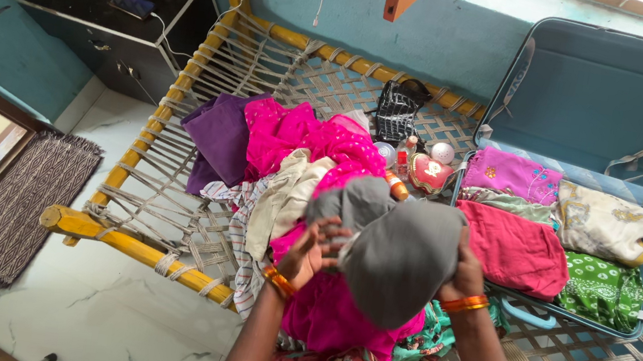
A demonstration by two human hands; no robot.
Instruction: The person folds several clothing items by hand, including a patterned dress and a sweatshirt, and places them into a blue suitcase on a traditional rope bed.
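Rugs (16, 205) lie on the pale floor at far left, beside the yellow-framed woven cot (214, 48) that carries everything else. On the cot's webbing sits a loose heap: purple cloth (220, 139), bright pink fabric (303, 132), then cream and striped pieces, all unfolded and overlapping.

Our left hand (312, 248), orange bangles at the wrist, is half open, palm up, fingers spread under the edge of the grey garment (395, 250); it props the cloth from beneath more than it clamps it. The garment hangs in the air above the pink pile, held between both hands in front of us. It looks soft, plain grey, bunched into a rounded fold, no print visible.

Our right hand (464, 268) is closed over the garment's right edge, fingers tucked behind the fabric, so we judge a firm pinch there.

Small bottles and a red pouch (428, 173) sit mid-cot. At right the open blue suitcase (603, 86) holds folded stacks: pink, cream, green (600, 287), laid flat and side by side, likely to save room.
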